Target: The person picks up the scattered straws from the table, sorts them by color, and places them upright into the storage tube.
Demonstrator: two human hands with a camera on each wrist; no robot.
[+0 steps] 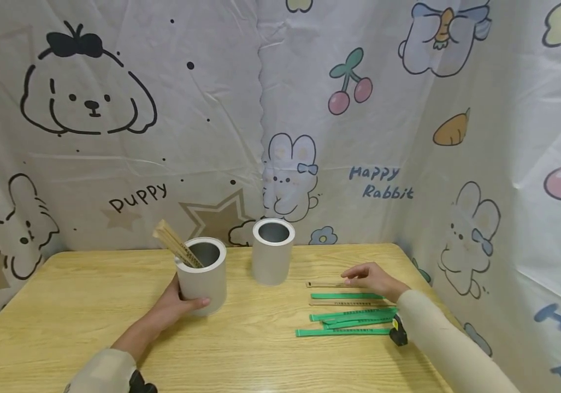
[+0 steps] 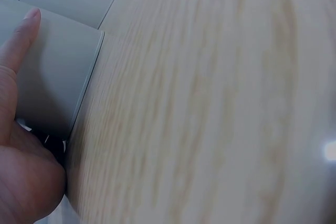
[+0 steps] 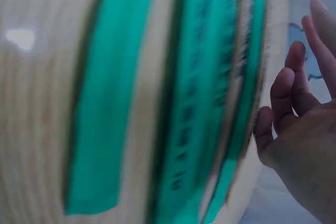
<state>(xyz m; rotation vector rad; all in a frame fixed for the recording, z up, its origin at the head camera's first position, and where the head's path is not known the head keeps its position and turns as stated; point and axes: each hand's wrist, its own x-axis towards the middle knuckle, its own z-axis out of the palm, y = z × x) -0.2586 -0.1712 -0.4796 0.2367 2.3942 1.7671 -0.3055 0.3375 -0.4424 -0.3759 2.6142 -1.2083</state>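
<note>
In the head view, my left hand point(image 1: 174, 303) grips the side of a light grey cylindrical canister point(image 1: 204, 286), with the thumb across its front. Several long, thin tan paper packets point(image 1: 174, 243) lean out of its open top. The left wrist view shows a finger point(image 2: 23, 38) lying along the canister's wall point(image 2: 58, 61). My right hand point(image 1: 373, 279) is over the farthest tan packet point(image 1: 322, 284), its fingers loosely bent and its fingertips close to it. Whether they touch the packet is unclear. Nearer to me, several green packets point(image 1: 344, 332) and another tan packet point(image 1: 349, 303) lie flat.
A second light grey canister point(image 1: 271, 262), with a dark inside, stands behind and to the right of the held one. The wooden table point(image 1: 241, 355) meets a printed cloth point(image 1: 211, 136) at the back and a cloth side at the right.
</note>
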